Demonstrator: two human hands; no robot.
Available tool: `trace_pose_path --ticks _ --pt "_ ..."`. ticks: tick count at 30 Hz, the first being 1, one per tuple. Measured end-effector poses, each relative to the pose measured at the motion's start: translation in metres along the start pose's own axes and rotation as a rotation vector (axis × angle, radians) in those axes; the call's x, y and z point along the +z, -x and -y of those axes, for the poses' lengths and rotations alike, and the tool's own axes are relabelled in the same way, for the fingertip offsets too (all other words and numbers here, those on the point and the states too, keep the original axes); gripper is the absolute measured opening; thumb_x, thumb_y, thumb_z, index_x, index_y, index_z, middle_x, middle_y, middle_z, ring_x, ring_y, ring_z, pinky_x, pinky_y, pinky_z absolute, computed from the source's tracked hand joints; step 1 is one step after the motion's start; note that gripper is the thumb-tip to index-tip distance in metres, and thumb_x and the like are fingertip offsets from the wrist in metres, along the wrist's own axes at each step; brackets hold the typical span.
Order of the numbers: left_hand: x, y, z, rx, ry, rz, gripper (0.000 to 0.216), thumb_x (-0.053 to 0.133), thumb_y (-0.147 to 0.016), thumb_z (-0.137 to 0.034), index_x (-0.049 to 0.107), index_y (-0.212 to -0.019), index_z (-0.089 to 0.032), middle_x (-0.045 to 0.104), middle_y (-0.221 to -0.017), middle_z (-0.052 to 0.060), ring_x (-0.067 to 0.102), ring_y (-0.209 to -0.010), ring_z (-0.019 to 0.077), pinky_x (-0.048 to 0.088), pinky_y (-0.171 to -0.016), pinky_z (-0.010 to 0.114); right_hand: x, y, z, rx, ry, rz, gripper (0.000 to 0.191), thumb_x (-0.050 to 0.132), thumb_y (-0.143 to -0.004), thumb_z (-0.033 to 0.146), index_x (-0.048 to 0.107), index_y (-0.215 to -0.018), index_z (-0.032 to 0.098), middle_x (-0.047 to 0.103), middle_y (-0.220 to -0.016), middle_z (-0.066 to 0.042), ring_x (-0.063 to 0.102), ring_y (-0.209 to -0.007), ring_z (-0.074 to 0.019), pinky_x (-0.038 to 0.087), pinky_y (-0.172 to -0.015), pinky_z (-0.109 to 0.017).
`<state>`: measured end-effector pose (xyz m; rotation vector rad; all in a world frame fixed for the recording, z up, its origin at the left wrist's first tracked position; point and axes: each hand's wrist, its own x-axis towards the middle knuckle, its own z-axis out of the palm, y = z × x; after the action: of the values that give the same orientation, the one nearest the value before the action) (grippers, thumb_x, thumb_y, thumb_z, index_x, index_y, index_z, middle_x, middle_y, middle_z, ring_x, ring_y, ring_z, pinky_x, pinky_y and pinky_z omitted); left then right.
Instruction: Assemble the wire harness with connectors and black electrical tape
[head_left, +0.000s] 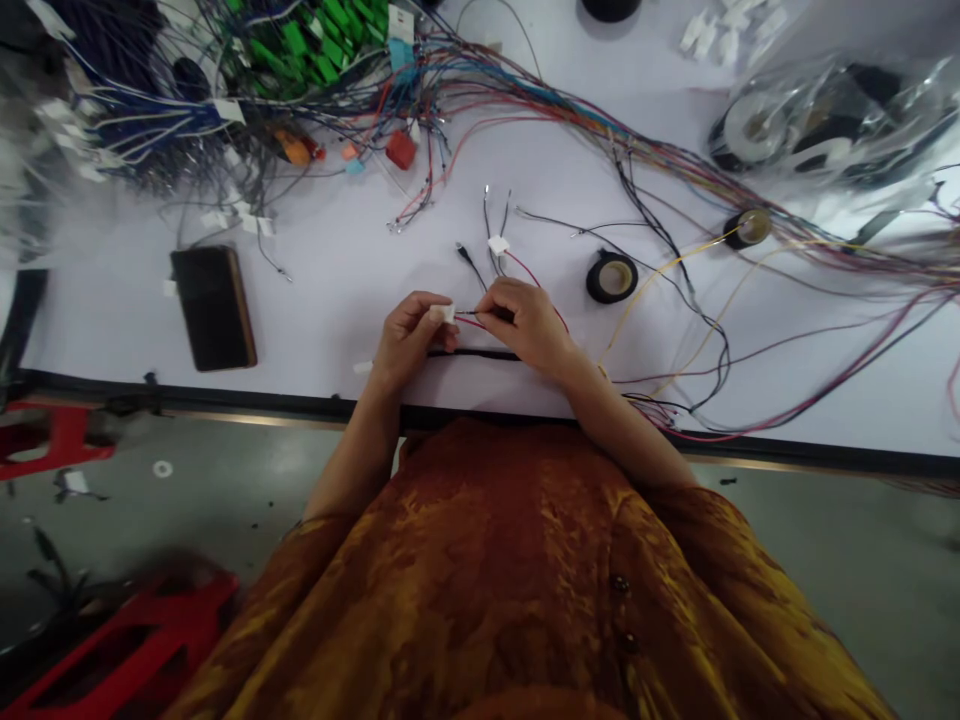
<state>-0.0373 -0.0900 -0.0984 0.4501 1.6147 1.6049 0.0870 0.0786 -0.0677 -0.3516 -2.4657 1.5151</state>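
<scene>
One white connector (pixel 442 314) above the near side of the desk (pixel 337 300), gripped in the fingers of the left hand (pixel 405 338), right hand (pixel 531 322) just right of it, fingers pinching a dark wire (pixel 468 312), tip at the connector, contact unclear, black tape roll (pixel 612 277) farther right, phone (pixel 214 308) to left.

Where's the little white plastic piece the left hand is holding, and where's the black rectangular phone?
Little white plastic piece (pixel 448 313): head view, on its uncovered end.
Black rectangular phone (pixel 214 308): head view, middle of its top face.
</scene>
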Motion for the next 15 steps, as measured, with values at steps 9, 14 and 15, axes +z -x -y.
trace_pose_path --ticks 9,14,15 --pt "0.002 0.0 -0.005 0.007 -0.065 0.059 0.022 0.073 -0.084 -0.036 0.065 -0.096 -0.02 0.067 -0.065 -0.001 0.065 -0.054 0.0129 0.055 -0.056 0.025 0.008 0.008 -0.007 0.055 -0.141 -0.04 0.013 0.061 -0.087 0.022 0.063 -0.075 0.018 0.06 -0.074 0.001 0.051 -0.07 -0.0111 0.04 -0.068 -0.026" --pt "0.004 0.003 -0.006 0.006 -0.122 0.112 0.022 0.074 -0.081 -0.035 0.067 -0.095 -0.02 0.069 -0.063 -0.001 0.066 -0.056 0.0136 0.056 -0.058 0.026 0.012 0.008 -0.011 0.185 -0.277 0.037 0.016 0.062 -0.086 0.029 0.065 -0.077 0.016 0.06 -0.07 0.002 0.05 -0.066 -0.0101 0.039 -0.064 -0.024" --pt "0.004 0.004 -0.005 0.015 -0.146 0.109 0.022 0.074 -0.081 -0.035 0.067 -0.095 -0.02 0.069 -0.063 -0.001 0.067 -0.056 0.0137 0.056 -0.058 0.026 0.013 0.008 -0.012 0.19 -0.285 0.036 0.016 0.062 -0.086 0.028 0.065 -0.076 0.016 0.059 -0.069 0.003 0.05 -0.066 -0.01 0.039 -0.064 -0.024"
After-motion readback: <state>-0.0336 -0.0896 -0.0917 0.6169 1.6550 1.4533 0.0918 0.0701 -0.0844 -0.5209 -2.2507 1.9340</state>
